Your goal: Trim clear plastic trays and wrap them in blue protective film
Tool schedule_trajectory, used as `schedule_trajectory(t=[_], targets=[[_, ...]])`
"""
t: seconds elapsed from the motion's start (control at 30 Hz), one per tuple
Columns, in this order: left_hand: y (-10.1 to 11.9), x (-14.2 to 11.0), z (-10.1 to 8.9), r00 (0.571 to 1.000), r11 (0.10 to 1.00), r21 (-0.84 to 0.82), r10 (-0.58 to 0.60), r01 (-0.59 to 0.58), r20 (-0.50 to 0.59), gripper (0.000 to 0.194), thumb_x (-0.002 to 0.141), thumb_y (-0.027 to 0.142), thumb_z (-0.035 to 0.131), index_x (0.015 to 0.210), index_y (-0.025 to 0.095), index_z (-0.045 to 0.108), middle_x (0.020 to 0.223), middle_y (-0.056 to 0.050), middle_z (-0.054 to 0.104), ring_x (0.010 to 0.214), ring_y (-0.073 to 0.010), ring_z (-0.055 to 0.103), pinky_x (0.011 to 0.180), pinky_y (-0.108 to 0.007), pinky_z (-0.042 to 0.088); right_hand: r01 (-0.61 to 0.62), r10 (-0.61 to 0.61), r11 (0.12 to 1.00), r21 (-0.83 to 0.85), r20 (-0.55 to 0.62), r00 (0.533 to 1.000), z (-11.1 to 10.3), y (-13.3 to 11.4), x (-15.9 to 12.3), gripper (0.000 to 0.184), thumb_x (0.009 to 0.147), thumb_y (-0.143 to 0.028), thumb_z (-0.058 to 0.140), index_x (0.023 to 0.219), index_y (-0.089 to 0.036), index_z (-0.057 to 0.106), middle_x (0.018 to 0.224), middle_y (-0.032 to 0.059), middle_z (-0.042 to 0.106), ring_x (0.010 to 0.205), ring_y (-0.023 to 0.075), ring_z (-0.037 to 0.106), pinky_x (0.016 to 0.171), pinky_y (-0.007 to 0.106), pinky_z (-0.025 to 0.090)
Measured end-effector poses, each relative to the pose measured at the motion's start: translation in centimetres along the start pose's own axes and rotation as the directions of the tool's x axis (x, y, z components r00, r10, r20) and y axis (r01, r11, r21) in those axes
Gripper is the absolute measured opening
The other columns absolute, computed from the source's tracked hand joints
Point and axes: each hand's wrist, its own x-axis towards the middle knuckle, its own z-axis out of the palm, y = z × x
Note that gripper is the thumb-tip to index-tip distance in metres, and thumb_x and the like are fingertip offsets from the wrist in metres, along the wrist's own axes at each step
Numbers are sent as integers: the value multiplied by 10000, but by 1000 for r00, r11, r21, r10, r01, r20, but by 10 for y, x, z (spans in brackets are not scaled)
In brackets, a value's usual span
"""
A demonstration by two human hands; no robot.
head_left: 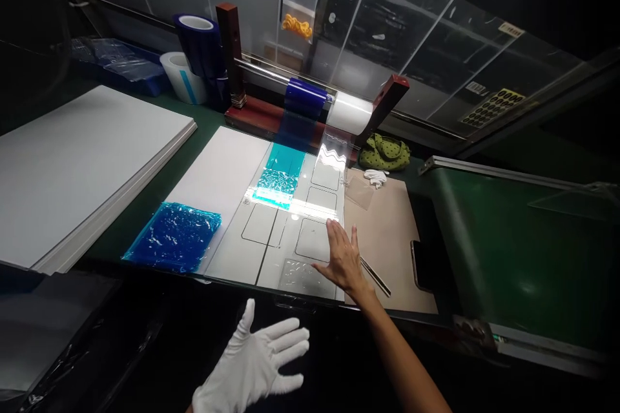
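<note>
My right hand [343, 261], bare and with fingers spread, rests flat on a white panel [261, 258] marked with outlined rounded rectangles. A crinkled clear film piece [303, 277] lies just left of its palm. A slim metal tool [375, 276] sits near its little-finger side on a tan board [382, 239]. My left hand [252, 361], in a white cloth glove, hangs open below the table's front edge, touching nothing. A crumpled blue film sheet [172, 235] lies to its upper left. A teal film patch [279, 174] lies further up the panel.
A stack of white boards [82, 168] lies at left. Behind stand a film-roll rig with a blue roll [300, 97] and a white roll [349, 113] between dark red posts. A phone [421, 264], a green pouch [385, 151] and a green belt [508, 251] lie right.
</note>
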Motion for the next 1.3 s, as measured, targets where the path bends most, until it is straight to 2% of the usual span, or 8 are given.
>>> schedule_trajectory(t=[0.23,0.5,0.7,0.83,0.93,1.13,1.2,1.3], targets=[[-9,9,-3,998,995,-98,20,-26,-64,1089,661,878,220,1334,46,417,1474,-211,270,1390,-331,156,1066,-567,213,49,-49,999,4,70,996,34,15,18,965,746,-372,633,1462,-73,59,1457,193,327,1370,311,230,1104,594,-13],[-10,23,4,990,998,50,43,-37,-135,894,675,834,347,1233,169,559,1400,-135,433,1387,-333,172,1043,-610,232,92,-96,995,41,101,990,51,22,22,979,754,-433,611,1463,-80,36,1472,191,295,1383,312,193,1087,616,-34],[-5,28,11,990,996,63,71,-63,-126,662,806,609,438,1265,140,530,1395,-140,440,1394,-312,153,1090,-580,150,-63,66,997,45,-79,995,37,51,27,893,804,-531,529,1462,-117,90,1494,212,210,1383,342,161,1060,646,64],[1,32,17,996,997,-24,75,-76,-43,750,775,703,385,1301,180,498,1414,-106,424,1393,-306,155,1105,-571,105,-356,389,920,165,-262,883,31,105,56,625,855,-450,477,1375,-134,338,1334,205,427,1206,317,437,957,514,360],[6,37,24,997,997,-36,75,-75,4,818,737,725,440,1303,138,495,1425,-138,397,1387,-332,145,1108,-562,112,-543,608,781,307,-175,775,34,147,97,492,850,-383,477,1274,-133,469,1116,158,581,935,258,580,786,392,451],[7,44,31,991,987,-107,115,-121,-62,914,656,737,550,1282,73,499,1406,-182,403,1378,-355,142,1107,-557,144,-618,683,678,398,-31,730,49,179,168,358,776,-339,583,1083,-159,625,783,78,686,796,250,616,717,339,437],[5,44,31,990,986,-105,126,-132,-59,963,615,789,526,1265,78,519,1383,-178,436,1375,-358,144,1106,-560,151,-618,700,657,431,-45,713,48,177,170,259,810,-325,528,951,-159,669,770,90,694,783,247,622,709,335,438],[5,38,30,986,985,-43,165,-165,2,985,638,847,389,1280,110,514,1398,-162,423,1375,-349,160,1106,-555,158,-591,715,642,489,-103,692,32,165,149,310,872,-335,417,869,-155,669,807,91,707,750,210,637,720,313,449]])
